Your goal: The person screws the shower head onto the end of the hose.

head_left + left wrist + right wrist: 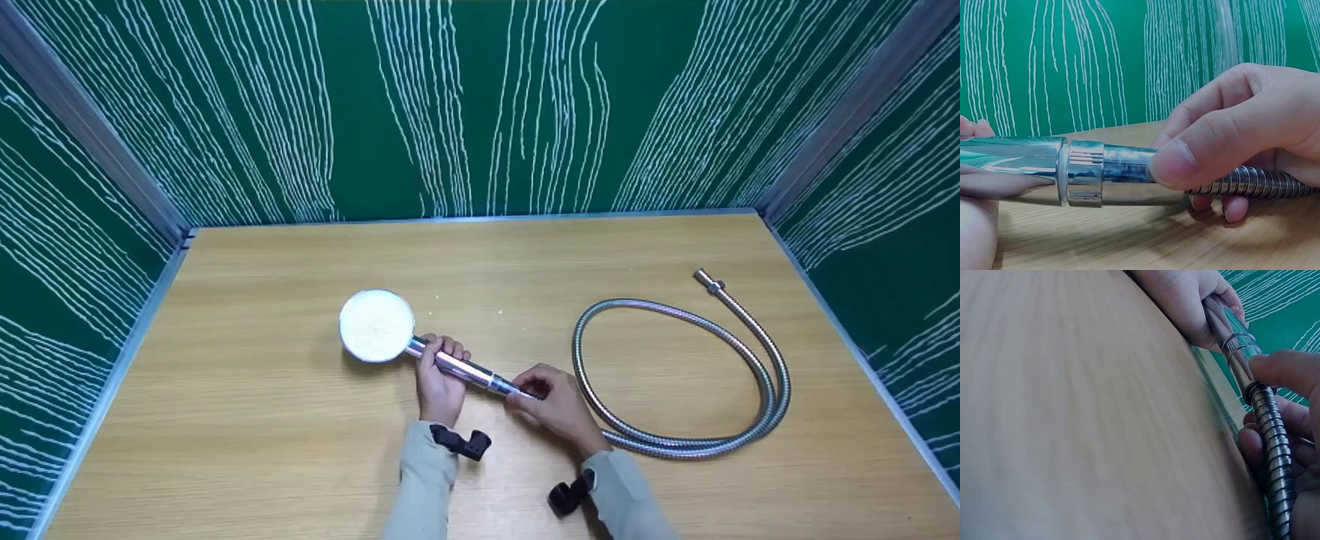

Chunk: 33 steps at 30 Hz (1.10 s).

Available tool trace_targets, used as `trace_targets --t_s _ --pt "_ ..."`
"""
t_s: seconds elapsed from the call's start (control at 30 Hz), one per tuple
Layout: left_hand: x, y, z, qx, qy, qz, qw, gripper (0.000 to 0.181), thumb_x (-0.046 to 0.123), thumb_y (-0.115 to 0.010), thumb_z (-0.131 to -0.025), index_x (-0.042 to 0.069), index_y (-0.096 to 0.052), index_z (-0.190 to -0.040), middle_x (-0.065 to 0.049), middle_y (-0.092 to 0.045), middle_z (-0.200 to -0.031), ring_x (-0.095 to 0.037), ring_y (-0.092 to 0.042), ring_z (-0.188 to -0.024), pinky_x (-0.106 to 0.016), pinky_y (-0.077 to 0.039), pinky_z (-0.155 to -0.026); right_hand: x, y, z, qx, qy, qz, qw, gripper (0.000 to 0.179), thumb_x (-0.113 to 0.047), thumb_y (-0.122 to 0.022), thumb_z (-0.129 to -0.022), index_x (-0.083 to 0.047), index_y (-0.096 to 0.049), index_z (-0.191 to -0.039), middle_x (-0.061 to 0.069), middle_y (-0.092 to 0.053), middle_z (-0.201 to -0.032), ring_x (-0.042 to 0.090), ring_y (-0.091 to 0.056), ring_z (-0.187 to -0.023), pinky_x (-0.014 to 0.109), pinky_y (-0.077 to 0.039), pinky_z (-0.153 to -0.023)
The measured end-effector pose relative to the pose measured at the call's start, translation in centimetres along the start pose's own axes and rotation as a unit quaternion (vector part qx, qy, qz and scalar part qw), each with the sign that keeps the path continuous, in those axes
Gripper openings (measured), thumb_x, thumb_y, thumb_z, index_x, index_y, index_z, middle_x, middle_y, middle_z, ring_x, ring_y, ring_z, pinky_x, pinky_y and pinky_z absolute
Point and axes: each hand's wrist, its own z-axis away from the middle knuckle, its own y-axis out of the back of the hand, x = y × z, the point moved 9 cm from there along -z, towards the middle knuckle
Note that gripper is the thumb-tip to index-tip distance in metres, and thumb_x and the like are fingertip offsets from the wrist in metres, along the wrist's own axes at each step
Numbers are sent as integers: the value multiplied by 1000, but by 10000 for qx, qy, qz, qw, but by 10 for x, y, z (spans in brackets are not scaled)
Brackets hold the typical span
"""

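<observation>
A chrome handheld shower head with a round white face (376,325) points left in the head view. Around its handle (463,368) the fingers of my left hand (441,386) are wrapped. My right hand (559,405) pinches the smooth metal connector (1129,180) at the handle's lower end, thumb on top, as the left wrist view shows. In that view the connector's ridged collar sits right against the handle's end. From the connector the ribbed shower hose (1275,444) runs back under my right palm, partly hidden by the fingers.
The rest of the hose (679,454) lies in a loop on the wooden table (247,420) at the right, its free end nut (709,281) pointing to the back. Green walls (480,112) with pale wavy lines enclose the table at the back and sides. A few white specks dot the wood.
</observation>
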Motion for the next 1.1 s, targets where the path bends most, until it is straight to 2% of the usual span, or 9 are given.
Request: trace_targets --t_s 0.1,0.33,0.47,0.7,0.93,1.1 --pt "0 0 0 -10 -1 2 10000 21 3 -30 -96 15 -38 -81 0 -40 -64 -13 -37 -59 -25 -31 -59 3 -1 0 -12 59 -11 10000 13 0 -76 -73 2 -68 -84 12 -64 -77 6 -51 -67 17 -42 -64" --pt "-1 0 0 1 -9 -19 10000 19 3 -30 -96 15 -37 -83 0 -40 -64 -13 -37 -59 -25 -31 -60 40 -7 -8 60 -12 -35 10000 14 -4 -78 -73 -4 -70 -85 7 -64 -78 4 -50 -67 18 -42 -64" --pt "-1 1 0 23 -22 -38 10000 20 3 -30 -96 15 -37 -83 0 -40 -64 -13 -37 -59 -25 -31 -60 44 -7 -9 41 82 -109 9999 13 -9 -79 -74 -8 -71 -84 3 -64 -77 4 -52 -67 18 -43 -64" --pt "-1 1 0 46 20 46 10000 20 3 -29 -96 16 -37 -83 1 -39 -65 -13 -37 -59 -25 -31 -59 42 -7 -9 14 224 -26 9997 8 -14 -76 -76 -12 -72 -82 -1 -65 -77 5 -53 -67 19 -43 -64" --pt "-1 0 0 24 38 78 10000 20 3 -29 -96 15 -37 -83 0 -39 -64 -13 -37 -59 -25 -31 -59 42 -8 -9 4 64 61 10000 9 -11 -77 -77 -9 -73 -84 3 -65 -77 5 -51 -68 19 -42 -65" --pt "-1 1 0 67 29 43 10000 19 3 -30 -96 15 -37 -83 0 -40 -64 -13 -37 -59 -25 -32 -59 15 -3 -4 2 23 224 9997 7 -5 -74 -78 -2 -71 -84 8 -65 -77 5 -50 -67 18 -41 -64"
